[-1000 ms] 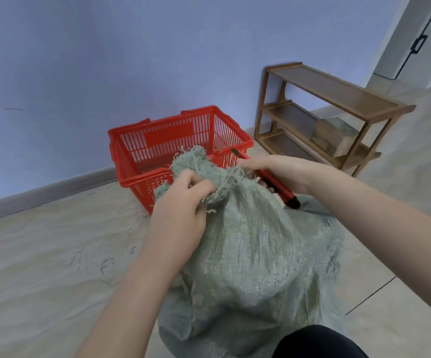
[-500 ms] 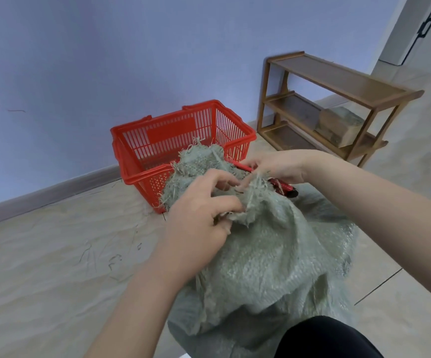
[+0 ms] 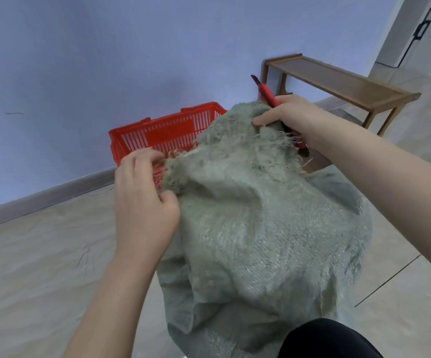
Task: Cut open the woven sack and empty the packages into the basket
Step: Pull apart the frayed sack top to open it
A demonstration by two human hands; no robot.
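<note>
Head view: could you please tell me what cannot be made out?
In the head view:
the packages: hidden inside the sack
inside of the basket: blocked by sack and left hand
middle of the knife: wrapped by right hand
lower shelf tiers: behind right hand and sack

This looks like a plain room in a home. I see a lilac wall (image 3: 106, 60) with a grey skirting board (image 3: 41, 197) at ten o'clock, pale floor tiles (image 3: 28, 267), a low wooden shelf rack (image 3: 338, 81) at one o'clock, and a white door (image 3: 400, 34) at two.
</note>
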